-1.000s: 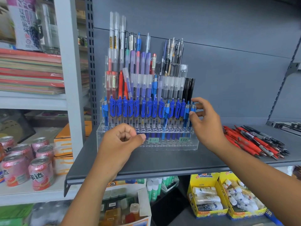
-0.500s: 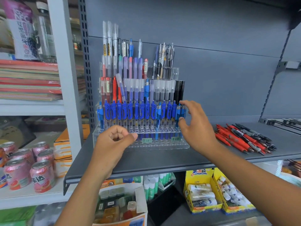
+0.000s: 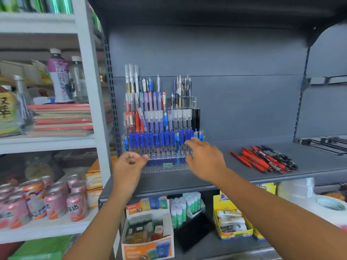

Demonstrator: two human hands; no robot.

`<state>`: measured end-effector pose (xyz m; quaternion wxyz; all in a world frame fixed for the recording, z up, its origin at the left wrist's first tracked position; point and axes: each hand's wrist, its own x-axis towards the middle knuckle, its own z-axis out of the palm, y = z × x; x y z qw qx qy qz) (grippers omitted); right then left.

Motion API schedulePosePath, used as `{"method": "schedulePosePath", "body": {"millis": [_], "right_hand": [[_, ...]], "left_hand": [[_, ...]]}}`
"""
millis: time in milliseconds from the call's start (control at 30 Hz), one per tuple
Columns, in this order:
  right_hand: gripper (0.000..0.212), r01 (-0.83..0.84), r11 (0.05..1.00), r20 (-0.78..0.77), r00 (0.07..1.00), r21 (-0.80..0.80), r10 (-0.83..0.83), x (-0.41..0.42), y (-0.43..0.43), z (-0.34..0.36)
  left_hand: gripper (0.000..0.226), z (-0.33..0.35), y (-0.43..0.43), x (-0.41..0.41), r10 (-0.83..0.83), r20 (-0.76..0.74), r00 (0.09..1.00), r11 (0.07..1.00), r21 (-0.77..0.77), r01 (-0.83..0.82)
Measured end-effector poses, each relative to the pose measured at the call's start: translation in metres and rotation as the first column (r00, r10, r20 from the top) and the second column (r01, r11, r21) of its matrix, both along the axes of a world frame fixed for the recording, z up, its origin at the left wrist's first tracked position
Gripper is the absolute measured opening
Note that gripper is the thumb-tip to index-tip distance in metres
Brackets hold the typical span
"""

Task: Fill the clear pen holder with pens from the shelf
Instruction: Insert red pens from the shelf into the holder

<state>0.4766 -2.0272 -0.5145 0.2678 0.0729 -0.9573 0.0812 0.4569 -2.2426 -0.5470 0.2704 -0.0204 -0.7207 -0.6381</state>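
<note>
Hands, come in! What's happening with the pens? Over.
Left hand curled, empty. Right hand open at right end of clear pen holder. Loose pens untouched on shelf. Nothing blocking.

The clear pen holder (image 3: 159, 168) stands mid-frame on a grey shelf (image 3: 319, 158). Before it, the left hand (image 3: 127, 166) is curled and empty and the right hand (image 3: 204, 160) is spread. Loose pens (image 3: 264, 159) lie right of centre.

Clear tiered pen holder (image 3: 165, 168) stands upright, packed; red and black pens (image 3: 262, 160) lie heaped rightward

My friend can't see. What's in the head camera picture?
A curled left hand and an open right hand reach toward a crowded clear pen holder on a grey shelf. Loose red and black pens lie to its right.
</note>
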Motion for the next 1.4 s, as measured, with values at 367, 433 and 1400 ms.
{"method": "schedulePosePath", "body": {"millis": [367,433,1400], "right_hand": [[0.044,0.156,0.976,0.159,0.971,0.149,-0.18,0.026,0.045,-0.004],[0.044,0.183,0.97,0.157,0.965,0.16,-0.208,0.03,0.062,-0.004],[0.041,0.37,0.918,0.108,0.916,0.14,-0.386,-0.006,0.258,-0.026]], "left_hand": [[0.046,0.02,0.068,0.038,0.098,-0.064,0.993,0.472,-0.876,-0.103],[0.048,0.02,0.088,0.038,0.102,-0.045,0.994,0.383,-0.92,-0.081],[0.037,0.007,0.332,-0.019,-0.077,0.02,0.997,0.156,-0.987,0.031]]}}
